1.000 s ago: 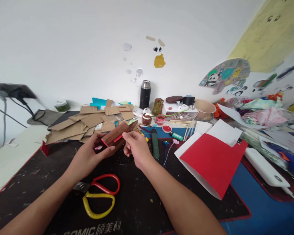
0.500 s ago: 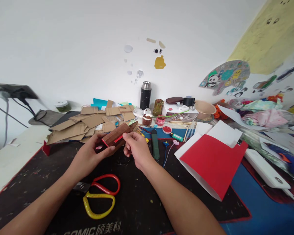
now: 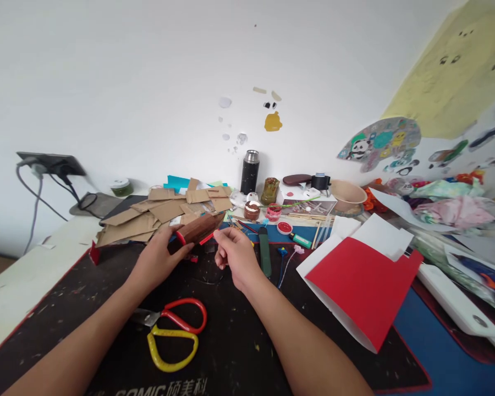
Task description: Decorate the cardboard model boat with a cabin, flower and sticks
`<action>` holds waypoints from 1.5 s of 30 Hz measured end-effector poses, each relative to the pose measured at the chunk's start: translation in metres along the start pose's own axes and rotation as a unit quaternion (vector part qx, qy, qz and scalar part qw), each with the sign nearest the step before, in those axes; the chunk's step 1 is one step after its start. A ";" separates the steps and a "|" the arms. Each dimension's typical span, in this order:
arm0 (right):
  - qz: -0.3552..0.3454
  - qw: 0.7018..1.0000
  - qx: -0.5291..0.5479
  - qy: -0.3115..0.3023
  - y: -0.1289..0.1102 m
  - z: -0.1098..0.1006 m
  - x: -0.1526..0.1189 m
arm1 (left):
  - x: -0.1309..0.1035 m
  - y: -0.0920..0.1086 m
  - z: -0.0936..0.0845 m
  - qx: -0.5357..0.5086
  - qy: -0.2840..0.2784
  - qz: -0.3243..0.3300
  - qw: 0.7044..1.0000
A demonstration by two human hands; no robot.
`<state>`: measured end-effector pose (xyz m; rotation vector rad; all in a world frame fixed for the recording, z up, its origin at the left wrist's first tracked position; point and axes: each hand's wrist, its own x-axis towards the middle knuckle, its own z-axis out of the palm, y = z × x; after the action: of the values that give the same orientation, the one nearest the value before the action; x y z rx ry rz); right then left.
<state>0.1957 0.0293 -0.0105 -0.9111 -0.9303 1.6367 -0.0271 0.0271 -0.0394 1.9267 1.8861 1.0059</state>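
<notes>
My left hand [image 3: 160, 256] is closed round the near end of a brown, boat-shaped piece [image 3: 198, 228] with a red end face, tilted above the black mat. A narrow red strip [image 3: 207, 238] lies close along its right side. The thumb and forefinger of my right hand [image 3: 235, 253] pinch the strip's right end. Whether the strip touches the brown piece I cannot tell. Below the hands, scissors [image 3: 173, 335] with one red and one yellow handle lie on the mat. A green utility knife [image 3: 264, 252] lies just right of my right hand.
Cut cardboard pieces [image 3: 148, 214] are heaped at the back left. A folded red sheet [image 3: 363, 286] lies on the right, beside a white power bank-like block [image 3: 457, 300]. Along the wall stand a black thermos [image 3: 250, 173], small paint pots [image 3: 252, 210] and a beige bowl [image 3: 346, 195].
The red strip, earlier against the brown piece's side, now sticks out to the right, pinched in my right hand. The brown piece has turned a little. The whole view has shifted slightly.
</notes>
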 end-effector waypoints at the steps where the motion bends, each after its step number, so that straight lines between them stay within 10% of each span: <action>1: -0.002 1.000 -0.001 -0.002 0.000 0.000 0.000 | 0.001 0.000 0.000 -0.001 0.001 0.002 1.000; 9: -0.037 0.999 -0.014 0.016 -0.001 0.001 -0.002 | -0.011 0.029 -0.024 -0.038 0.107 0.077 0.991; 17: -0.089 0.993 -0.070 0.008 0.003 0.006 -0.007 | -0.023 0.054 -0.018 -0.263 -0.076 -0.014 0.962; 45: -0.126 0.963 -0.230 -0.063 0.012 0.012 -0.023 | -0.010 0.044 -0.022 -0.476 -0.001 -0.131 0.869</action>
<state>0.1856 0.0031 -0.0131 -0.9550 -1.4908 1.2925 -0.0061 0.0059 0.0016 1.0492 1.1898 1.4478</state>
